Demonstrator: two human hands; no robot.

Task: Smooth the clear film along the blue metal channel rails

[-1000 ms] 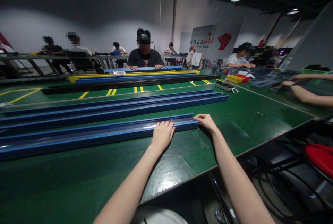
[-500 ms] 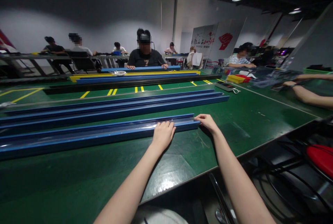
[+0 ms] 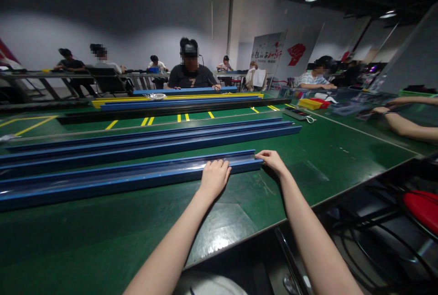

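Observation:
A long blue channel (image 3: 130, 178) lies on the green table (image 3: 137, 244), running from the left edge to the middle of the view. My left hand (image 3: 215, 176) is wrapped over its near wall, close to the right end. At that right end is my right hand (image 3: 272, 160), its fingertips pinched together against the channel's tip; anything small between them is hidden. Behind this channel lie more blue channels (image 3: 164, 145), roughly parallel to it.
Farther back are a black bar (image 3: 178, 110), a yellow bar (image 3: 219, 96) and a person (image 3: 191, 76) at a blue bar. Yellow and red trays (image 3: 310, 103) stand back right, near another person's arms (image 3: 407, 123). A red stool (image 3: 424, 210) is at the right.
My hands and the near channel hold their places. Across the table, the person's hand at the left of the blue bar has shifted slightly.

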